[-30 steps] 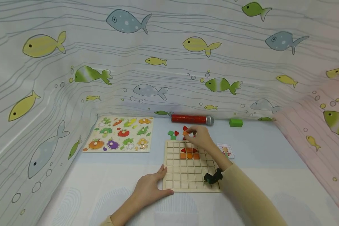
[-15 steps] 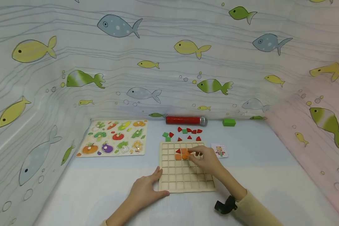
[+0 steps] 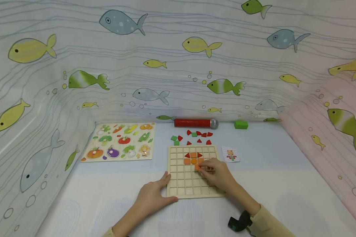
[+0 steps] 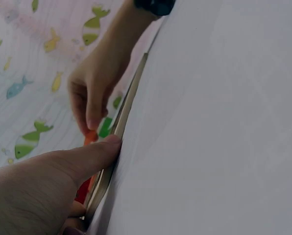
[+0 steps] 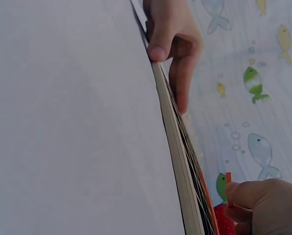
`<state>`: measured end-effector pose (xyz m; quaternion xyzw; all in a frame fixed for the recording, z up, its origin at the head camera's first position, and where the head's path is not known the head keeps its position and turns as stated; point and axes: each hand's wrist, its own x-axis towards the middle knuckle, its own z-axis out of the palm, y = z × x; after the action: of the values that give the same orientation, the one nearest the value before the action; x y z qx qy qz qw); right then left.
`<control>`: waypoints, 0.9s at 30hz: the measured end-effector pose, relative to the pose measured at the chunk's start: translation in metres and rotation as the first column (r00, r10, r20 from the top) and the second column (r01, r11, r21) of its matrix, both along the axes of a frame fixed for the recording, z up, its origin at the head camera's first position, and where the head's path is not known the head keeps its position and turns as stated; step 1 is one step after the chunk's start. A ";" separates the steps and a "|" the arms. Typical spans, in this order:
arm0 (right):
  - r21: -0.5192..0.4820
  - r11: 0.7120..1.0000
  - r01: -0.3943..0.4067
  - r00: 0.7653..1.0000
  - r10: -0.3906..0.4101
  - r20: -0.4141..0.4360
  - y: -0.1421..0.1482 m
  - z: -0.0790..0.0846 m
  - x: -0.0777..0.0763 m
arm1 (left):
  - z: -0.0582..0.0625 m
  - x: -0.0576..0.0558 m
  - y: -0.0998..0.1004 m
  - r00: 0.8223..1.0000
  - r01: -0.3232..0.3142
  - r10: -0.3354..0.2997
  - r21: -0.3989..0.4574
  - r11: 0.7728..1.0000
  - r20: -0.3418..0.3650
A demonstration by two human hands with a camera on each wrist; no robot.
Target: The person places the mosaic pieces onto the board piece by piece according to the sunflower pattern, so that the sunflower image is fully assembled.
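The grid board is lying flat on the worktop, its right half partly beneath the right hand. The left hand is bracing the board's near-left corner, thumb and fingers spread, probably to stop sliding. The right hand is pinching a small orange piece near the board's middle, likely leaving its underside free; whether it is touching the board, I cannot tell.

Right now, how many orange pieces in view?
5: on the board, a back square, left square, right square and the circle between; the fifth piece is pinched in the right hand. That hand may hide more.
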<state>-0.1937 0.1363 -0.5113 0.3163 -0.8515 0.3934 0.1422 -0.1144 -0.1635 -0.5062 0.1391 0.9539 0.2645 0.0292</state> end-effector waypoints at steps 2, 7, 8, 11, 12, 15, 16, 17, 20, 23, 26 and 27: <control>0.010 1.000 0.009 1.000 -0.009 -0.011 0.000 -0.004 -0.001 | 0.000 -0.001 0.000 1.000 0.005 -0.005 0.003 1.000 -0.006; 0.060 0.998 0.013 1.000 -0.012 -0.013 -0.003 -0.011 -0.002 | 0.001 -0.001 0.001 1.000 0.007 -0.007 0.003 1.000 -0.013; 0.065 0.998 0.011 1.000 -0.010 -0.015 -0.004 -0.012 -0.001 | 0.001 -0.001 0.001 1.000 0.006 -0.006 0.006 1.000 -0.007; 0.062 0.998 0.003 1.000 -0.002 -0.028 -0.005 -0.014 0.000 | 0.001 0.000 0.002 1.000 0.006 -0.006 0.020 1.000 0.012; 0.059 0.998 0.003 1.000 -0.002 -0.029 -0.005 -0.014 0.001 | 0.001 0.000 0.002 1.000 0.007 -0.008 0.022 1.000 0.014; 0.048 0.999 0.008 1.000 -0.007 -0.028 -0.007 -0.015 0.001 | 0.000 0.000 0.003 1.000 0.011 -0.011 0.019 1.000 0.003; 0.045 0.999 0.011 1.000 -0.010 -0.024 -0.007 -0.015 0.001 | 0.001 0.001 0.003 1.000 0.011 -0.011 0.017 1.000 -0.003; 0.044 0.999 0.016 1.000 -0.016 -0.021 -0.008 -0.016 0.000 | 0.000 0.001 0.003 1.000 0.010 -0.010 0.013 1.000 -0.009; 0.029 0.999 0.027 1.000 -0.027 -0.011 -0.009 -0.018 -0.001 | 0.001 0.001 0.002 1.000 0.009 -0.009 0.011 1.000 -0.021; 0.013 0.999 0.035 0.999 -0.034 -0.010 -0.011 -0.020 -0.002 | 0.000 0.000 0.002 1.000 0.006 -0.006 0.006 1.000 -0.021; -0.004 0.999 0.036 0.999 -0.036 -0.015 -0.015 -0.020 -0.003 | 0.000 0.000 0.001 1.000 0.005 -0.005 0.005 1.000 -0.021; -0.007 0.999 0.041 0.999 -0.041 -0.015 -0.016 -0.020 -0.003 | 0.001 0.000 0.001 1.000 0.004 -0.004 0.006 1.000 -0.019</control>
<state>-0.1962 0.1207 -0.5317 0.3011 -0.8553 0.3908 0.1579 -0.1142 -0.1623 -0.5055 0.1436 0.9531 0.2658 0.0203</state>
